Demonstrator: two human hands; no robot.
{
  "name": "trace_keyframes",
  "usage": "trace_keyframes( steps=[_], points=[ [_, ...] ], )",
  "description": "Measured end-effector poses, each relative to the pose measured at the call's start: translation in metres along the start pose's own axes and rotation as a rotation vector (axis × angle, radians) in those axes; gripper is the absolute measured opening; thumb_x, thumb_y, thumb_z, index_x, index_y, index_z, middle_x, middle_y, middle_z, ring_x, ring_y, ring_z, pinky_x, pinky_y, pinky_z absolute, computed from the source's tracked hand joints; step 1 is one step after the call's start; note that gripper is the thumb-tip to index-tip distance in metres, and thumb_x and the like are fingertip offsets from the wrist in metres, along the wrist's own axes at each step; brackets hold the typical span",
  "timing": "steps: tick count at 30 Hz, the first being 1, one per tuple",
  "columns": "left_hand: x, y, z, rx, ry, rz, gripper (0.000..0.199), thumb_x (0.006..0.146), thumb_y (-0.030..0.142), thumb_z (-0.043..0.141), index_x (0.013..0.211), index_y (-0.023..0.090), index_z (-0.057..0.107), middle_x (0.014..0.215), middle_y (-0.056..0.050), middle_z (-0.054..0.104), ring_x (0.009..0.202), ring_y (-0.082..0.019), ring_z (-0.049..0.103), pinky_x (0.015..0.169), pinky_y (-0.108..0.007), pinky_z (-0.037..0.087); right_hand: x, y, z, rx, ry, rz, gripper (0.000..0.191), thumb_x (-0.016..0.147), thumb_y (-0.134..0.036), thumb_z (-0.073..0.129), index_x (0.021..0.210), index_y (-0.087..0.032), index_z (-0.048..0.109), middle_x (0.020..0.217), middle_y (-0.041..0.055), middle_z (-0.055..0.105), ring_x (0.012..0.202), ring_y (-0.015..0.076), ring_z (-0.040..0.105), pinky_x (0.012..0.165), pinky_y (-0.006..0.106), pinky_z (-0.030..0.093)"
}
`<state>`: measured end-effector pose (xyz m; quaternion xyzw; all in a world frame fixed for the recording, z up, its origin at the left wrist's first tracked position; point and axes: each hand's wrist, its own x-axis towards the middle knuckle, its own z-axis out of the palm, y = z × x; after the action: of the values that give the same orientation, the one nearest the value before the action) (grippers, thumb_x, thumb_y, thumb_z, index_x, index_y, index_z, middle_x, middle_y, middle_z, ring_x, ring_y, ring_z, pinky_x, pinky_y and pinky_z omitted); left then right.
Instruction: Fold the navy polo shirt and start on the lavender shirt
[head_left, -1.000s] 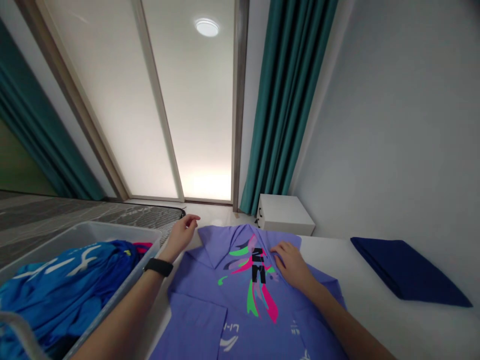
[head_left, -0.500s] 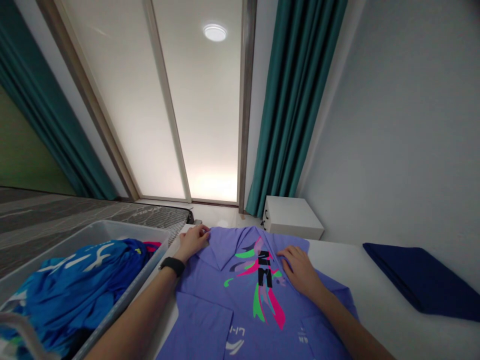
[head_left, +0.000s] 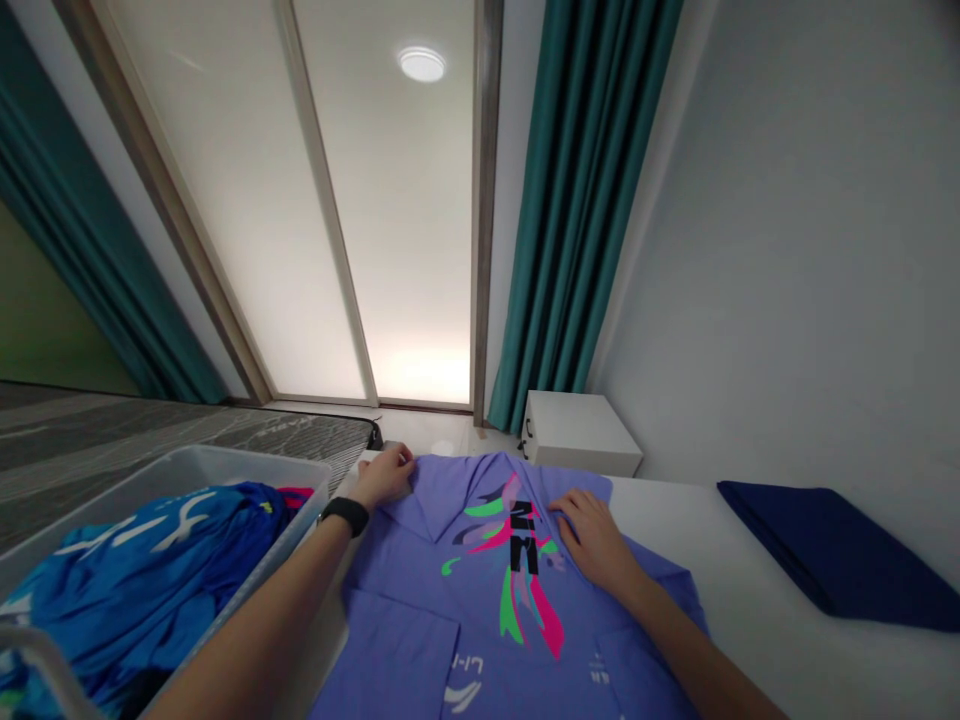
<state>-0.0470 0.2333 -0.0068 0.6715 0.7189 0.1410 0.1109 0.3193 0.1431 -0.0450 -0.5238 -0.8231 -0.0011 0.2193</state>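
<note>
A purple shirt point(head_left: 405, 590) with a pink, green and black print and white lettering lies spread on a white table, some of its parts folded over. At its far left corner, my left hand point(head_left: 386, 474), with a black band on the wrist, is closed with the fingertips pinching the fabric edge. My right hand point(head_left: 592, 535) lies on the shirt just right of the print. Its thumb and fingertips are closed on a fold of the cloth there.
Left of the table stands a clear plastic bin point(head_left: 300, 475) holding blue clothes point(head_left: 165, 560). A folded navy cloth point(head_left: 840, 555) lies at the right on the white table point(head_left: 742, 600). Beyond are a white cabinet point(head_left: 577, 425), teal curtains point(head_left: 585, 200) and a frosted sliding door point(head_left: 390, 220).
The view has shifted slightly. Both hands keep nearly the same places on the shirt, and the shirt lies as before.
</note>
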Motion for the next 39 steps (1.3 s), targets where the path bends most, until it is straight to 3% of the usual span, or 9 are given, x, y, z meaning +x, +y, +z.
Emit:
trace_keyframes(
  steps=[8, 14, 22, 27, 31, 39],
  points=[
    [-0.006, -0.005, -0.003, 0.002, 0.075, -0.046, 0.015, 0.087, 0.028, 0.046, 0.084, 0.022, 0.060, 0.090, -0.003, 0.073, 0.091, -0.023, 0.065, 0.078, -0.034, 0.039, 0.000, -0.001, -0.002, -0.005, 0.002, -0.006, 0.025, 0.091, -0.015, 0.043, 0.105, -0.020, 0.063, 0.103, 0.0081, 0.062, 0.099, 0.0244, 0.053, 0.086, 0.039, 0.039],
    [-0.011, -0.015, -0.004, 0.038, 0.144, -0.033, 0.013, 0.083, 0.026, 0.051, 0.086, 0.018, 0.061, 0.093, -0.009, 0.071, 0.093, -0.027, 0.063, 0.081, -0.038, 0.040, 0.000, 0.000, 0.000, 0.005, 0.009, -0.008, 0.025, 0.092, -0.016, 0.042, 0.105, -0.021, 0.063, 0.103, 0.0081, 0.063, 0.098, 0.0241, 0.053, 0.086, 0.039, 0.040],
    [-0.013, -0.017, 0.002, 0.040, 0.145, 0.036, 0.022, 0.084, 0.023, 0.049, 0.096, 0.021, 0.067, 0.099, -0.007, 0.068, 0.098, -0.025, 0.061, 0.087, -0.039, 0.040, 0.000, 0.002, 0.000, 0.010, -0.003, -0.011, 0.025, 0.091, -0.017, 0.042, 0.105, -0.022, 0.063, 0.104, 0.0081, 0.062, 0.099, 0.0240, 0.054, 0.086, 0.038, 0.041],
    [-0.014, -0.012, 0.005, 0.034, 0.150, 0.043, 0.022, 0.088, 0.035, 0.050, 0.092, 0.022, 0.067, 0.098, -0.007, 0.069, 0.098, -0.025, 0.061, 0.086, -0.039, 0.040, 0.000, 0.003, 0.002, 0.018, 0.007, -0.012, 0.026, 0.091, -0.017, 0.041, 0.105, -0.022, 0.062, 0.104, 0.0087, 0.063, 0.098, 0.0243, 0.054, 0.087, 0.040, 0.041],
    [-0.015, -0.012, 0.004, 0.015, 0.159, 0.048, 0.019, 0.089, 0.032, 0.049, 0.089, 0.021, 0.064, 0.095, -0.006, 0.070, 0.099, -0.025, 0.062, 0.083, -0.036, 0.040, -0.001, 0.002, 0.002, 0.026, 0.008, -0.008, 0.026, 0.091, -0.016, 0.040, 0.104, -0.021, 0.062, 0.103, 0.0084, 0.062, 0.098, 0.0245, 0.053, 0.086, 0.041, 0.041],
    [-0.012, -0.024, 0.005, -0.093, 0.209, 0.010, 0.010, 0.085, 0.025, 0.051, 0.080, 0.019, 0.059, 0.081, -0.003, 0.069, 0.079, -0.019, 0.064, 0.069, -0.028, 0.043, -0.001, 0.002, 0.002, 0.030, 0.007, -0.006, 0.025, 0.092, -0.016, 0.040, 0.104, -0.021, 0.062, 0.103, 0.0081, 0.062, 0.098, 0.0246, 0.053, 0.086, 0.040, 0.040]
  ],
)
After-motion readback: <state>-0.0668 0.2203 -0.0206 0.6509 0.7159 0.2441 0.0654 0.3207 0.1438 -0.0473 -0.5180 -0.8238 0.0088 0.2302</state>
